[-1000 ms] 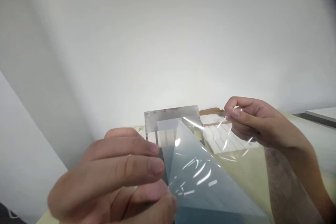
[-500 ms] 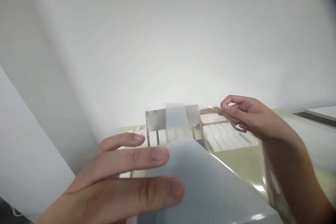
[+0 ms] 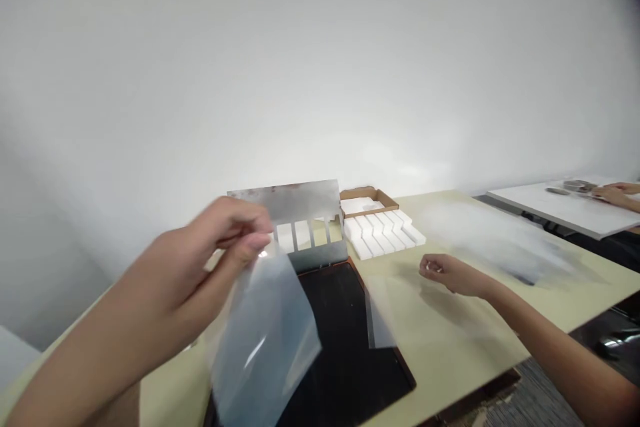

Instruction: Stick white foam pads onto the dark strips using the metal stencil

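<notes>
The translucent film (image 3: 270,340), hanging over the black panel (image 3: 345,327), appears light, limp and easily creased, best held by its edges; left hand (image 3: 183,273) fingers pinch its upper end, right hand (image 3: 453,275) fingers curl, grip indeterminable.

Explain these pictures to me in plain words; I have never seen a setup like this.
There is no machine here: you see a person's two bare hands, and every picture comes from one camera worn on that person's head, looking forward and down.

The left hand pinches a sheet of clear film, which hangs in front of a black panel. The right hand is over the pale yellow table, fingers curled; whether it holds anything clear, I cannot tell.

Behind the panel stands a metal plate with rectangular cut-outs. To its right are white blocks and an open cardboard box. At far right, another person's hand is at a white table.
</notes>
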`<move>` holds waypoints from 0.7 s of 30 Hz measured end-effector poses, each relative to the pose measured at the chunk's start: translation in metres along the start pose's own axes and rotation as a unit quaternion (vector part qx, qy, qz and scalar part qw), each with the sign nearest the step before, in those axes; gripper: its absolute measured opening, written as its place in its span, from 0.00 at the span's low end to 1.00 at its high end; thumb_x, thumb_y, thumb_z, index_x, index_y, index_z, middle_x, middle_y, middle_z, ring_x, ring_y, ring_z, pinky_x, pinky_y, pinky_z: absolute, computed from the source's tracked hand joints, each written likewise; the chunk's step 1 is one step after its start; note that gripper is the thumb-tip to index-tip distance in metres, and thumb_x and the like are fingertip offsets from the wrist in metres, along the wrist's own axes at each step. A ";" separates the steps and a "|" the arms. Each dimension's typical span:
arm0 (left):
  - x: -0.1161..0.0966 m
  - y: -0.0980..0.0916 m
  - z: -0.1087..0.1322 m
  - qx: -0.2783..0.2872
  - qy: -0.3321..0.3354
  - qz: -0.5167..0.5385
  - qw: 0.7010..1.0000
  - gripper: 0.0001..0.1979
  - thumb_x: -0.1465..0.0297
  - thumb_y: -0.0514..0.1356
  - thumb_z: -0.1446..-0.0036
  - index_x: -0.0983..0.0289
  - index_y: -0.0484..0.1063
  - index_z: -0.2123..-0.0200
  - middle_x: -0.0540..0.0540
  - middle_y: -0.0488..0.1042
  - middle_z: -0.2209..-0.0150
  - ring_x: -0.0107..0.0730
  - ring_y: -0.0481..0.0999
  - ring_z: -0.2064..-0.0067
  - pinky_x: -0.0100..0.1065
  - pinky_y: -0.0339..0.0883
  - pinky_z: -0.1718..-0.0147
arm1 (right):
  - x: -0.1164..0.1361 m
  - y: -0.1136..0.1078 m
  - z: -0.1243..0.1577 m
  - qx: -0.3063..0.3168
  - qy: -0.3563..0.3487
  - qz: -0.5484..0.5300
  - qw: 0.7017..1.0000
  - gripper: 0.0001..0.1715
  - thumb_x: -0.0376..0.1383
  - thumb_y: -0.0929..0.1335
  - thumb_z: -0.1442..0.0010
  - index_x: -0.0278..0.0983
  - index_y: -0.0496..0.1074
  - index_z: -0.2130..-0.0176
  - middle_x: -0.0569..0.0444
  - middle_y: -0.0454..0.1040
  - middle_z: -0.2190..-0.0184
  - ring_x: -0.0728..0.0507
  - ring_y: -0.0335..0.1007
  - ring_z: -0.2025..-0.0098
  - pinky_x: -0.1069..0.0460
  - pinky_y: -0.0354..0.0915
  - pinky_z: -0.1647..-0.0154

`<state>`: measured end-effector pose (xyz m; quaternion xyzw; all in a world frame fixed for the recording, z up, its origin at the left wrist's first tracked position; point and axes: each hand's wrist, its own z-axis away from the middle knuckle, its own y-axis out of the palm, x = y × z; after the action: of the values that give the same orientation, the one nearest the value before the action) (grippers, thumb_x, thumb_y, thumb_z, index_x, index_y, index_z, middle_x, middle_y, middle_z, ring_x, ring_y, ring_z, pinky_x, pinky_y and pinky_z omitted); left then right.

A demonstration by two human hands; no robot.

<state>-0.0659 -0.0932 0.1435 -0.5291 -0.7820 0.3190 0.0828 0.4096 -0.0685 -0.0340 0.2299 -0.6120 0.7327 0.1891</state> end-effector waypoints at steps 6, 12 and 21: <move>0.022 0.029 -0.017 0.135 -0.070 -0.108 0.982 0.21 0.67 0.62 0.27 0.55 0.68 0.34 0.47 0.80 0.68 0.29 0.80 0.73 0.24 0.69 0.77 | -0.043 0.021 0.010 -0.013 0.004 0.102 0.995 0.18 0.47 0.68 0.25 0.35 0.75 0.50 0.52 0.78 0.57 0.46 0.76 0.61 0.47 0.76 0.57; 0.032 0.046 -0.004 0.131 -0.035 -0.130 0.982 0.22 0.66 0.62 0.27 0.55 0.68 0.33 0.52 0.82 0.59 0.30 0.78 0.70 0.29 0.71 0.71 | -0.054 0.024 0.000 -0.048 -0.024 0.179 0.982 0.17 0.47 0.68 0.25 0.36 0.76 0.50 0.51 0.78 0.56 0.46 0.76 0.60 0.47 0.76 0.55; -0.025 0.105 0.127 0.203 0.173 -0.104 0.958 0.15 0.78 0.59 0.29 0.61 0.73 0.43 0.51 0.77 0.66 0.32 0.72 0.69 0.36 0.69 0.67 | -0.060 0.039 -0.006 -0.129 -0.074 0.228 0.962 0.15 0.45 0.68 0.27 0.37 0.76 0.53 0.49 0.77 0.53 0.40 0.74 0.50 0.40 0.71 0.46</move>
<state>-0.0335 -0.1427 -0.0126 -0.4638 -0.7250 0.3647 0.3554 0.4366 -0.0691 -0.1005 0.1118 -0.7500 0.6520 -0.0012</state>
